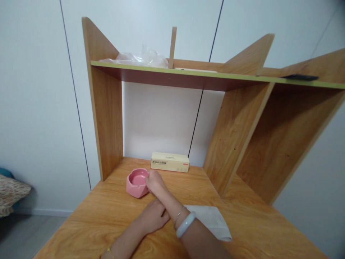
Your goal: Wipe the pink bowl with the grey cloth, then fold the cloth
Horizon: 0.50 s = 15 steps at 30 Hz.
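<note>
A pink faceted ashtray (136, 189) with a notched rim stands upright on the wooden desk. My right hand (155, 181) reaches across to its right side, the fingers closed at the rim and side wall. Nearer to me, my left hand (154, 217) rests low over the desk, crossing beneath my right forearm. The forearm hides much of its fingers, so what they hold, if anything, does not show. A folded grey-white cloth (211, 220) lies flat to the right, partly behind my right wrist with its pale bangle.
A cream box (169, 162) with printed lettering sits against the back wall. Above, a shelf (188, 77) bears a clear plastic bag (145, 57) and a dark flat object (300, 77). Wooden uprights (239, 136) divide the desk's rear. Patterned fabric (12, 194) shows at far left.
</note>
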Each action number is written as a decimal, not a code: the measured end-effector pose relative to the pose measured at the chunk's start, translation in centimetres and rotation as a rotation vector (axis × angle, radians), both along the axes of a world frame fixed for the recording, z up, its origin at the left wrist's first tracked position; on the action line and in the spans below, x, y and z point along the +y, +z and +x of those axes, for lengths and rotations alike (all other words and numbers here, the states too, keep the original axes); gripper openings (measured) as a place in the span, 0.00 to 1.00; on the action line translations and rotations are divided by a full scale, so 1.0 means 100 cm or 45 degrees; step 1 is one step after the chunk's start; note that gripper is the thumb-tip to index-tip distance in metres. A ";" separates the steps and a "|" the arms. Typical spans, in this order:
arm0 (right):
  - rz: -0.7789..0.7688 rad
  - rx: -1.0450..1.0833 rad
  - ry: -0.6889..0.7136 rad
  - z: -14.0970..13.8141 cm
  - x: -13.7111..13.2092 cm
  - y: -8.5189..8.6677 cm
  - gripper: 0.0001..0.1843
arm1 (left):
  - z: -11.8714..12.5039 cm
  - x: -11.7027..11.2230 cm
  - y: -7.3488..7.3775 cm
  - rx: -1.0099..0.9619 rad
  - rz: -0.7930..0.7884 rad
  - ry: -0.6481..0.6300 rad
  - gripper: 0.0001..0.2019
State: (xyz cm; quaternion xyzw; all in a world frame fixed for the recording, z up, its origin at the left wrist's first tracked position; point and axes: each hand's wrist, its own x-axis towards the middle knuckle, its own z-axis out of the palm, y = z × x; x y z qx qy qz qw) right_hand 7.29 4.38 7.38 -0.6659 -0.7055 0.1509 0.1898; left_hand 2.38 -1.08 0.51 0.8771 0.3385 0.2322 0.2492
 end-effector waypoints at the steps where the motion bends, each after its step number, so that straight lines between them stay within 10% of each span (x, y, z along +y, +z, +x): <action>1: -0.008 -0.005 -0.006 -0.005 0.001 -0.001 0.12 | 0.000 0.000 -0.002 -0.021 -0.001 0.002 0.14; 15: 0.026 0.053 -0.015 -0.004 -0.008 -0.007 0.17 | -0.002 -0.001 -0.004 -0.073 0.006 -0.007 0.17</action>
